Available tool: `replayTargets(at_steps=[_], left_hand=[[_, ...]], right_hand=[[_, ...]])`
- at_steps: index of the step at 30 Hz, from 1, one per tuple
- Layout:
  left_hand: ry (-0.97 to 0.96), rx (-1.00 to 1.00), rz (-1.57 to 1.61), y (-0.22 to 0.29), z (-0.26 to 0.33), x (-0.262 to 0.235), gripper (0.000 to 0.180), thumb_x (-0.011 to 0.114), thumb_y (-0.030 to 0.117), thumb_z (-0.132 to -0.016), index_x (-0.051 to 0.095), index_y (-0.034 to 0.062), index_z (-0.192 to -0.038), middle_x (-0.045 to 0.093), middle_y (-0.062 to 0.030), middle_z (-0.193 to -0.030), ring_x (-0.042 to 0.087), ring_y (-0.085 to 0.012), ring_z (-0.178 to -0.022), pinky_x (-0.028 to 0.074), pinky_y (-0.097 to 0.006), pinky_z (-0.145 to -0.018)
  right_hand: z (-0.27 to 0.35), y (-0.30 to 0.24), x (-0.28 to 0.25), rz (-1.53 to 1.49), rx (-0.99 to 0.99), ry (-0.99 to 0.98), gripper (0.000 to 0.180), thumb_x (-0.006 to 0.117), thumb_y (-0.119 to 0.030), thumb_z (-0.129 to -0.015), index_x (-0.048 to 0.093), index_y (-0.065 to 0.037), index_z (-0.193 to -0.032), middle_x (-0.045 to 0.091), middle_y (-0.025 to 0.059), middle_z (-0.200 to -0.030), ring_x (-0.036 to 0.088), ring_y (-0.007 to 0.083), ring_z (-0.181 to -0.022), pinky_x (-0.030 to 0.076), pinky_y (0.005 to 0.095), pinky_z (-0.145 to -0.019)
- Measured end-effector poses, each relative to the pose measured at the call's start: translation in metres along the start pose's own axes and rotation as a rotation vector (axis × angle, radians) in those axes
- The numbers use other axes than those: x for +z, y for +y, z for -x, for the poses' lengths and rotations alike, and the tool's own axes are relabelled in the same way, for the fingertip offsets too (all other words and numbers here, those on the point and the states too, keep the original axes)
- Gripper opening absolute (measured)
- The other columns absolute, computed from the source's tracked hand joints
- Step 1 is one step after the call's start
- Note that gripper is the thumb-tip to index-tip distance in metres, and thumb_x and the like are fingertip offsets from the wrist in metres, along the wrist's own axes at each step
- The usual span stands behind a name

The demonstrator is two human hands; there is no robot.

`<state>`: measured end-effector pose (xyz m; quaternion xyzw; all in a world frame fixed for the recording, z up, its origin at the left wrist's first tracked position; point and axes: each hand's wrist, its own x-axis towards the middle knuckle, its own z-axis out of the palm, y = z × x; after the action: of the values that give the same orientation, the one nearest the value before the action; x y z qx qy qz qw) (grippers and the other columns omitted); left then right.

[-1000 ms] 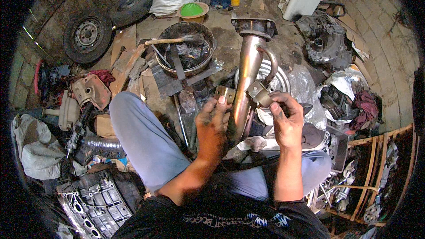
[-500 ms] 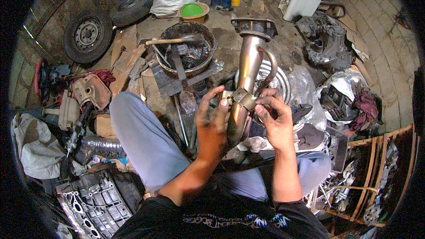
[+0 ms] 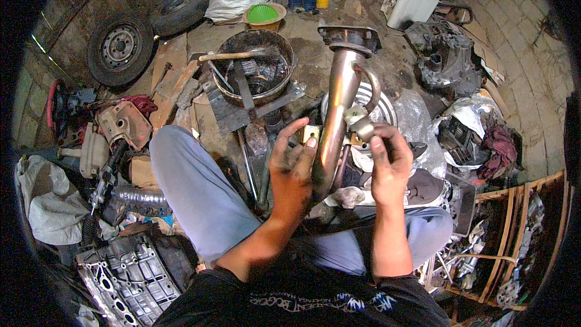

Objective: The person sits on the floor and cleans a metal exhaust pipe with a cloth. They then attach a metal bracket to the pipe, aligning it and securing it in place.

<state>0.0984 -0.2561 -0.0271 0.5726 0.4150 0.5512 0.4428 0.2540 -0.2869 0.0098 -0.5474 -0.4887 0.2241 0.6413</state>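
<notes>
My right hand (image 3: pixel 387 166) pinches the small metal fitting (image 3: pixel 361 126) against the steel pipe (image 3: pixel 339 103) — not yet seated — my left hand (image 3: pixel 293 169) open, steadying.

Bare metal, rubber and grime on a workshop floor

The exhaust pipe (image 3: pixel 339 109) is smooth steel, dull-glossy with brownish tarnish; the small fitting (image 3: pixel 362 126) at the right hand (image 3: pixel 387 166) looks like matt grey metal. Far left, a tyre (image 3: pixel 120 48) of matt black rubber; the basin (image 3: pixel 257 72) is rusty, rough metal; trousers (image 3: pixel 200 200) are soft grey cloth.
</notes>
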Motion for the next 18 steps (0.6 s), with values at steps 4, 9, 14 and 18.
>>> replayTargets(at_steps=[4,9,14,18], left_hand=[[0.071,-0.309,0.465,0.009,-0.004,0.005,0.035,0.062,0.003,-0.093,0.054,0.0040,-0.126,0.061,-0.0059,-0.112,0.062,-0.0096,-0.084,0.051,-0.024,-0.071],[0.059,-0.236,0.344,0.007,-0.003,0.004,0.033,0.061,0.001,-0.092,0.055,0.0031,-0.125,0.060,-0.0066,-0.116,0.062,-0.0099,-0.084,0.050,-0.024,-0.073],[0.020,-0.056,0.185,0.005,-0.002,0.004,0.030,0.058,0.002,-0.093,0.057,0.0030,-0.124,0.057,-0.0085,-0.122,0.065,-0.0152,-0.084,0.054,-0.028,-0.074],[-0.023,-0.105,0.212,0.014,0.001,0.003,0.040,0.059,0.001,-0.092,0.054,0.0034,-0.131,0.061,-0.0074,-0.118,0.062,-0.0104,-0.085,0.050,-0.024,-0.075]], right_hand=[[-0.001,0.020,-0.011,-0.279,0.072,0.095,0.019,0.063,-0.015,-0.095,0.057,-0.002,-0.107,0.060,0.0054,-0.089,0.057,0.0132,-0.080,0.048,0.0261,-0.072],[-0.007,0.008,-0.004,-0.605,0.162,0.350,0.026,0.061,-0.011,-0.095,0.049,-0.005,-0.118,0.057,0.0062,-0.092,0.057,0.0166,-0.075,0.050,0.0270,-0.061],[-0.013,0.036,-0.023,-0.715,0.358,0.259,0.017,0.051,-0.008,-0.095,0.063,0.003,-0.100,0.062,0.0095,-0.094,0.059,0.0230,-0.082,0.051,0.0383,-0.077],[-0.008,0.043,-0.016,-0.816,0.491,0.117,0.020,0.059,-0.015,-0.094,0.067,0.001,-0.102,0.067,0.0127,-0.105,0.061,0.0226,-0.090,0.052,0.0402,-0.081]])
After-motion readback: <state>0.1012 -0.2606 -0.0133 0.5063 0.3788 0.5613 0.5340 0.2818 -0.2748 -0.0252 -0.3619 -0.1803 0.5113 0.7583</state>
